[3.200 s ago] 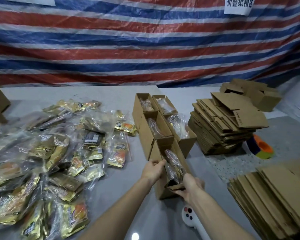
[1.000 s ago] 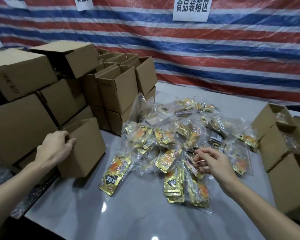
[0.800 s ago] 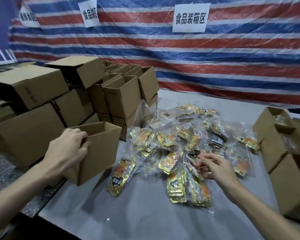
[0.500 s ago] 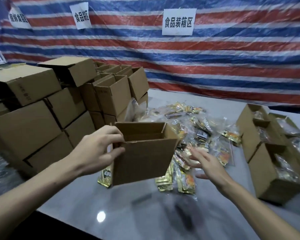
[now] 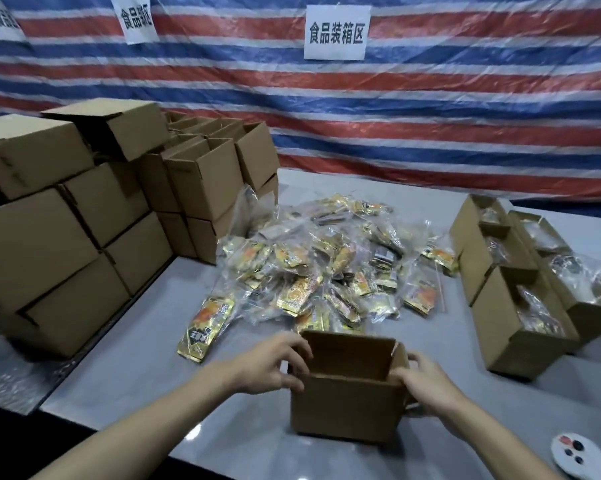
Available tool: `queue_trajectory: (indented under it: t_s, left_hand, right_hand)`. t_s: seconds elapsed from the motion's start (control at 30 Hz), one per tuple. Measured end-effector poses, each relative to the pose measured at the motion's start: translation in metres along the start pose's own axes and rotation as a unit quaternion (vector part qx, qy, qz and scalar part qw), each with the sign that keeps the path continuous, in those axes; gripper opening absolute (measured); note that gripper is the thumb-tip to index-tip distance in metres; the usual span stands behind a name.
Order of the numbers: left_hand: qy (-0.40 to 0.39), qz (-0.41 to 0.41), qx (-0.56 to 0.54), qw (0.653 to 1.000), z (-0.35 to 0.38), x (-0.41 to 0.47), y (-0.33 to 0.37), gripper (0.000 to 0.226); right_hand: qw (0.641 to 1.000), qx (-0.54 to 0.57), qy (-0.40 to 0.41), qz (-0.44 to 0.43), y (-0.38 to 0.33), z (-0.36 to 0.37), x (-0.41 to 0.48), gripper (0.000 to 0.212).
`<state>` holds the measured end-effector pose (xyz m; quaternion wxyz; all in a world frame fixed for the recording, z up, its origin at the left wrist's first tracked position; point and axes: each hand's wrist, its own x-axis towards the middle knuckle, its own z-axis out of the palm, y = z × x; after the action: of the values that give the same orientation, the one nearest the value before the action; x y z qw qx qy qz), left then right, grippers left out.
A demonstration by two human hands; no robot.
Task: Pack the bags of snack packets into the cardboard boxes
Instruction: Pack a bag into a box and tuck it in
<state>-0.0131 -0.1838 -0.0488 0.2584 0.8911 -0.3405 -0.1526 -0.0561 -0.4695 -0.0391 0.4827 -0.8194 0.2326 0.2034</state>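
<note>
An open, empty cardboard box [image 5: 344, 407] stands on the grey table [image 5: 146, 372] right in front of me. My left hand [image 5: 274, 363] grips its left wall, fingers curled over the rim. My right hand [image 5: 422, 384] holds the right side at the side flap. Behind the box lies a heap of clear bags of gold and orange snack packets [image 5: 326, 268]. One bag [image 5: 205, 323] lies apart at the heap's near left.
Stacked empty cardboard boxes [image 5: 84, 216] fill the left side. A row of open boxes with bags inside [image 5: 513, 285] stands at the right. A white controller [image 5: 579, 459] lies at the near right. A striped tarp hangs behind the table.
My left hand took a box from the left stack, carried it right and set it down in front of me. My right hand left the bag heap and came to the box's right side.
</note>
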Motion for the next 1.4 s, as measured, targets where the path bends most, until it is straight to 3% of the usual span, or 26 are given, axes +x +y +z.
queue_trajectory:
  t_s: [0.07, 0.17, 0.23, 0.3, 0.4, 0.5, 0.67, 0.73, 0.9, 1.0, 1.13, 1.3, 1.4]
  left_hand:
    - [-0.002, -0.016, -0.101, 0.995, 0.001, 0.000, -0.003, 0.022]
    - [0.141, -0.078, -0.299, 0.941, -0.008, 0.002, -0.017, 0.013]
    - [0.254, -0.133, -0.249, 0.925, -0.010, 0.008, -0.040, 0.002]
    - [0.300, -0.245, -0.159, 0.908, -0.010, 0.014, -0.072, 0.012]
    - [0.238, -0.439, -0.063, 0.864, -0.004, 0.007, -0.119, 0.045]
    - [0.195, -0.509, 0.007, 0.838, 0.007, 0.001, -0.143, 0.054]
    - [0.186, -0.536, 0.092, 0.818, 0.013, 0.017, -0.151, 0.057]
    - [0.184, -0.552, 0.095, 0.808, 0.012, 0.018, -0.154, 0.043]
    - [0.241, -0.543, 0.028, 0.804, 0.012, 0.016, -0.148, 0.031]
    - [0.298, -0.549, -0.026, 0.781, 0.001, 0.002, -0.140, 0.035]
    - [0.332, -0.515, -0.148, 0.776, -0.014, -0.026, -0.127, 0.032]
    - [0.387, -0.412, -0.338, 0.753, -0.038, -0.042, -0.081, 0.017]
    - [0.416, -0.350, -0.382, 0.747, -0.062, -0.038, -0.042, 0.019]
  right_hand:
    - [0.999, -0.038, -0.002, 0.006, 0.005, 0.008, 0.000, 0.035]
    - [0.999, -0.052, 0.006, 0.003, 0.007, 0.016, 0.002, 0.040]
    - [0.997, -0.072, 0.027, -0.006, 0.006, 0.021, 0.004, 0.044]
    - [0.994, -0.090, 0.058, -0.004, 0.005, 0.026, 0.004, 0.045]
    - [0.992, -0.095, 0.081, 0.010, 0.005, 0.033, 0.002, 0.046]
    - [0.991, -0.099, 0.091, 0.016, 0.006, 0.036, 0.002, 0.046]
    - [0.990, -0.102, 0.093, 0.012, 0.007, 0.037, 0.007, 0.044]
    - [0.990, -0.099, 0.098, 0.013, 0.008, 0.038, 0.008, 0.043]
    - [0.991, -0.085, 0.099, 0.009, 0.011, 0.037, 0.008, 0.045]
    - [0.993, -0.069, 0.095, -0.014, 0.012, 0.037, 0.006, 0.066]
    - [0.994, -0.058, 0.085, -0.038, 0.014, 0.035, 0.004, 0.085]
    - [0.997, -0.031, 0.050, -0.056, 0.011, 0.029, 0.011, 0.072]
    - [0.997, -0.015, 0.040, -0.059, 0.010, 0.022, 0.016, 0.047]
